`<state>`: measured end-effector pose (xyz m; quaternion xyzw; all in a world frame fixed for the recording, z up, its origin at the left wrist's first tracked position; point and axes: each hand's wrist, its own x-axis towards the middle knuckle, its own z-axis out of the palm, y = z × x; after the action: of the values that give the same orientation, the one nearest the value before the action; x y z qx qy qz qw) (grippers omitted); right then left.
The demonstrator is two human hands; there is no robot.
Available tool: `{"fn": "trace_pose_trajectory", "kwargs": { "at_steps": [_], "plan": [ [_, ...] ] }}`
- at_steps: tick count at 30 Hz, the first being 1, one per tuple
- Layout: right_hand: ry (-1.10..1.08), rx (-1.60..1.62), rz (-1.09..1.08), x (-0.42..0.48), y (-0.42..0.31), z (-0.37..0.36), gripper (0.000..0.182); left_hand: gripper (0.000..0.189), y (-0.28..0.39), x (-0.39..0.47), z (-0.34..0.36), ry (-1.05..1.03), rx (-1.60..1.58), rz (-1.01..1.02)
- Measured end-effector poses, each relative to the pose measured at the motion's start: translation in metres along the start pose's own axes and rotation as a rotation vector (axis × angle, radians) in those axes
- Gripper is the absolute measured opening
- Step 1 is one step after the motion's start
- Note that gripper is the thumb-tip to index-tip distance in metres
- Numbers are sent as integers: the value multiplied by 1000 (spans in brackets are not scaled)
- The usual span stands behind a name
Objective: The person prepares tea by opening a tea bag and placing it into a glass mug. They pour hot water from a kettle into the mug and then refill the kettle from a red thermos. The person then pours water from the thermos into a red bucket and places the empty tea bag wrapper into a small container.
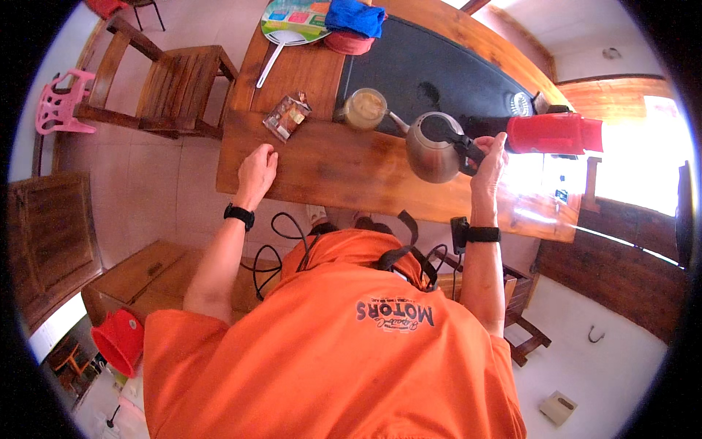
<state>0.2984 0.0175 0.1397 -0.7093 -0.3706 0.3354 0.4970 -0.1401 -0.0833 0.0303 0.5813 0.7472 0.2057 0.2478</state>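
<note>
My right hand [487, 160] grips the black handle of a steel kettle [434, 156] over the near part of the wooden table. The kettle's spout points left, its tip close to the rim of a glass cup [365, 108] with cloudy, pale brown contents. Whether liquid is flowing cannot be seen. My left hand [258, 169] is loosely closed at the table's near left edge, holding nothing that shows. Just above it lies a crumpled printed packet [286, 116]. A red thermos-like jug [548, 133] is right of my right hand.
A dark inset tray [422, 66] spans the back of the wooden table [329, 164]. At the back left are a hand fan [290, 27] and a blue cloth [355, 21] on a reddish round object. A wooden chair [175, 88] stands left. Black cables [269, 249] hang by my waist.
</note>
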Motion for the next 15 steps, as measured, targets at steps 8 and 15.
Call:
{"fn": "trace_pose_trajectory", "kwargs": {
  "at_steps": [8,15],
  "plan": [
    [5,-15,-7,-2,-6,4,66,22,-5,-13,-7,-16,1,12],
    [-7,-37,6,-6,-10,5,67,24,-4,-17,-7,-51,-5,-12]
  ]
}}
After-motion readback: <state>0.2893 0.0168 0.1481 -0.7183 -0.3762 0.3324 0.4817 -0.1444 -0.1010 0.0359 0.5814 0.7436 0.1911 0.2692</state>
